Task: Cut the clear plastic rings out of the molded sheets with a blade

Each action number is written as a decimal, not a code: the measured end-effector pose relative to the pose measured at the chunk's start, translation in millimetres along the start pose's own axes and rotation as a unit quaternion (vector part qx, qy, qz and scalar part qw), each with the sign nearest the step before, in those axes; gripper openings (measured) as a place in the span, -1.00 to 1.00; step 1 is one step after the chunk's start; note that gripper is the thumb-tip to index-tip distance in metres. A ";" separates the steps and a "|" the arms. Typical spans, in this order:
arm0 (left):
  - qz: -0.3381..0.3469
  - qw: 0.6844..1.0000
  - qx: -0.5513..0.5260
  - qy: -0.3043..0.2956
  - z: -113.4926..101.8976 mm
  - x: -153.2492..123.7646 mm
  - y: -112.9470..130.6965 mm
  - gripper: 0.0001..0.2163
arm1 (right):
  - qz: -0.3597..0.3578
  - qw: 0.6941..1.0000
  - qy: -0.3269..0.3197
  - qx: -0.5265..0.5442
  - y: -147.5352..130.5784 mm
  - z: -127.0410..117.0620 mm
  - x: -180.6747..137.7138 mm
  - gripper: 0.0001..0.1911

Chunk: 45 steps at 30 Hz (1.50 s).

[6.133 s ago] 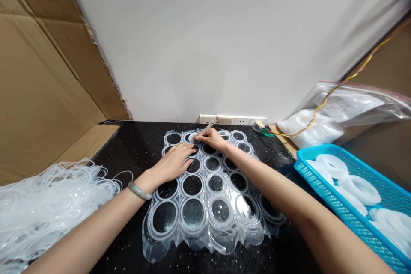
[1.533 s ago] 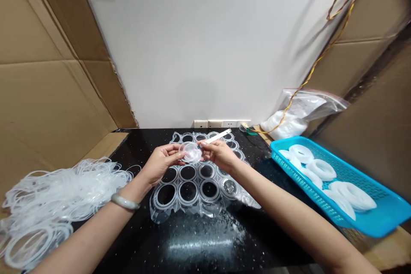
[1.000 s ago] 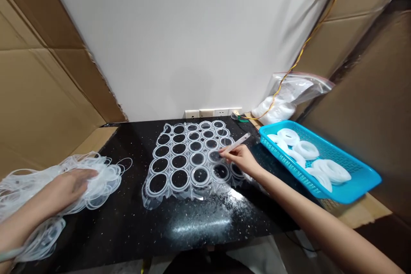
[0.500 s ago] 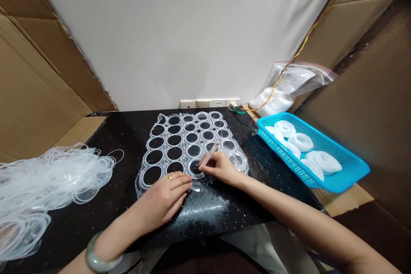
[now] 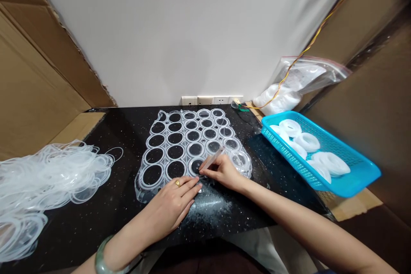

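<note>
A clear plastic sheet [image 5: 165, 146] patterned with rows of white-rimmed rings lies on the black speckled tabletop [image 5: 122, 222]. My left hand [image 5: 176, 199] rests flat on the sheet's front edge, fingers stretched out, with nothing in it. Just to its right, my right hand [image 5: 223, 173] pinches a slim, pale, flat stick-like tool [image 5: 213, 157]. The tool slants up and to the right, its lower end at a ring in the front row. Its tip is hidden by my fingers, so its exact kind does not show.
A tangled heap of translucent rings and scrap [image 5: 58, 175] covers the table's left side. A blue basket [image 5: 362, 175] holding several white ring stacks stands at right. Behind it sit a zip bag [image 5: 289, 90], a yellow wire [image 5: 316, 36] and wall sockets [image 5: 205, 100]. Cardboard panels flank both sides.
The view has shifted slightly. My right hand and the tool remain at the same front-row ring, the tool tilted a little differently. My left hand stays pressed on the sheet's edge.
</note>
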State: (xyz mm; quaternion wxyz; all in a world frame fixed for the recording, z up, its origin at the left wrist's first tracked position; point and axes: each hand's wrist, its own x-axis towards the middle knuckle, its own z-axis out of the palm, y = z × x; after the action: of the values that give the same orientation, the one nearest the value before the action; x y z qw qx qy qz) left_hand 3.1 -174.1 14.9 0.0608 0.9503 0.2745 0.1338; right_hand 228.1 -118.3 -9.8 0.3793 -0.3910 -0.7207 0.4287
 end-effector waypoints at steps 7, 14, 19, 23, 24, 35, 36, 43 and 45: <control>-0.054 0.996 -0.076 -0.005 1.4 -1.1 -1.1 -0.58 | -0.086 0.994 -0.020 -0.063 -6.3 -1.6 -3.7 -0.81; -0.062 0.990 -0.119 -0.041 -5.5 0.4 -1.7 -0.61 | -0.184 0.925 -0.067 -0.326 -5.2 -8.3 10.9 -0.76; -0.064 0.990 -0.114 -0.057 -8.4 -1.8 -0.3 -0.59 | -0.154 0.911 0.000 -0.383 -11.8 -27.6 45.6 -0.78; -0.059 0.990 -0.122 -0.039 -9.4 -3.3 0.8 -0.58 | -0.137 0.927 0.152 -0.315 -13.3 -52.0 71.9 -0.75; -0.058 0.990 -0.125 -0.034 -10.1 -3.0 0.4 -0.59 | -0.131 0.928 0.182 -0.298 -11.8 -55.4 75.4 -0.76; -0.050 0.996 -0.075 0.025 -8.2 30.7 -44.4 -0.67 | 0.025 0.998 0.051 -0.009 16.6 -10.5 54.5 -0.75; -0.048 0.996 -0.064 0.025 -5.6 32.4 -47.4 -0.67 | 0.031 0.998 0.049 0.005 18.3 -8.8 54.3 -0.74; -0.039 0.997 -0.050 0.031 4.7 31.0 -50.1 -0.69 | 0.024 0.999 0.041 0.011 24.3 -7.2 55.0 -0.77; -0.035 0.998 -0.045 0.040 5.6 30.0 -49.3 -0.69 | 0.028 0.999 0.040 0.015 23.2 -7.0 54.2 -0.76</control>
State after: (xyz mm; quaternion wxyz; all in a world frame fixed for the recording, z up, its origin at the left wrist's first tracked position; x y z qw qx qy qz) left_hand 4.2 -116.7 6.9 0.0970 0.9303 0.3033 0.1821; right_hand 217.7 -60.3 -17.2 0.4016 -0.4222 -0.6873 0.4336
